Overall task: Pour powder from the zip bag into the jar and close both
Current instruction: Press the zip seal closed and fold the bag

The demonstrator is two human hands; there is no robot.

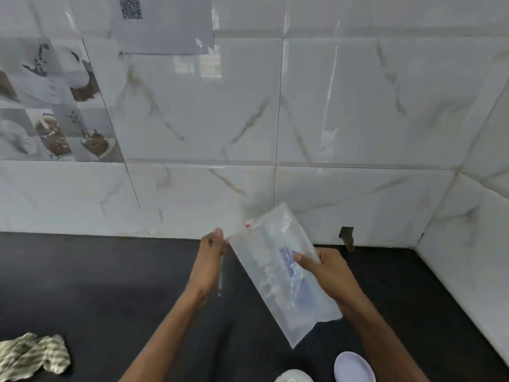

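A clear zip bag (275, 271) with blue print and a red mark near its top is held up above the black counter, tilted with its top to the upper left. My left hand (212, 255) pinches the bag's top corner. My right hand (325, 271) grips its right side, thumb on the blue print. At the bottom edge the white top of the jar (293, 376) shows, mostly cut off. Beside it lies a pale lilac lid (354, 366), flat on the counter. No powder can be made out in the bag.
The black counter (96, 285) meets a white marble-tiled wall (192, 119) behind and on the right. A crumpled patterned cloth (33, 357) lies at the front left. A small dark hole (346, 235) sits in the wall base.
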